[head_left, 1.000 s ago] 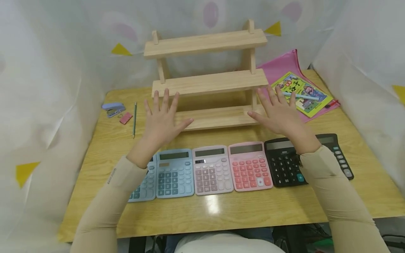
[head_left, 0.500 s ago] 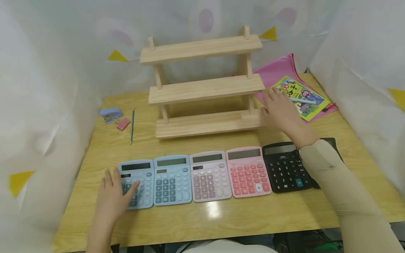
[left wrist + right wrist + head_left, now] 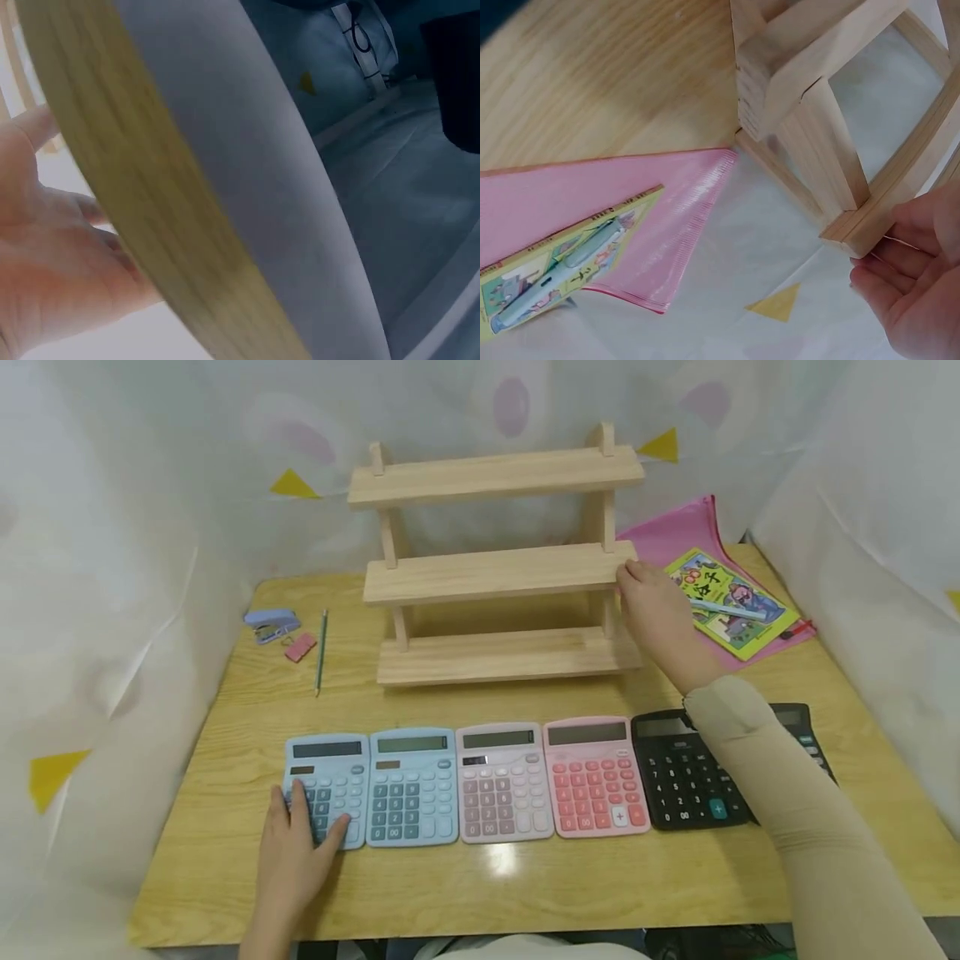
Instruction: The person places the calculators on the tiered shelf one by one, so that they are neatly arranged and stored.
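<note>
My right hand (image 3: pixel 660 618) grips the right end of the middle board of a three-tier wooden display shelf (image 3: pixel 495 572). In the right wrist view, its fingers (image 3: pixel 900 262) curl round the board's end. My left hand (image 3: pixel 294 860) rests on the lower part of the leftmost blue calculator (image 3: pixel 327 777), fingers extended and thumb spread to the right. Beside that stands a row with a second blue calculator (image 3: pixel 412 785), a lilac one (image 3: pixel 505 781), a pink calculator (image 3: pixel 596 777) and a black calculator (image 3: pixel 678 777). My right forearm covers part of another black calculator (image 3: pixel 791 718).
Left of the shelf lie a stapler (image 3: pixel 272 622), a pink binder clip (image 3: pixel 300 647) and a green pencil (image 3: pixel 321 652). A pink zip pouch (image 3: pixel 667 535) under a yellow book (image 3: pixel 738 627) with a light-blue pen (image 3: pixel 727 608) lies to the right. White sheeting surrounds the wooden table (image 3: pixel 465 893).
Both hands were spread in front of the shelf. The left hand has come down to the leftmost blue calculator; the right has taken hold of the middle board's right end.
</note>
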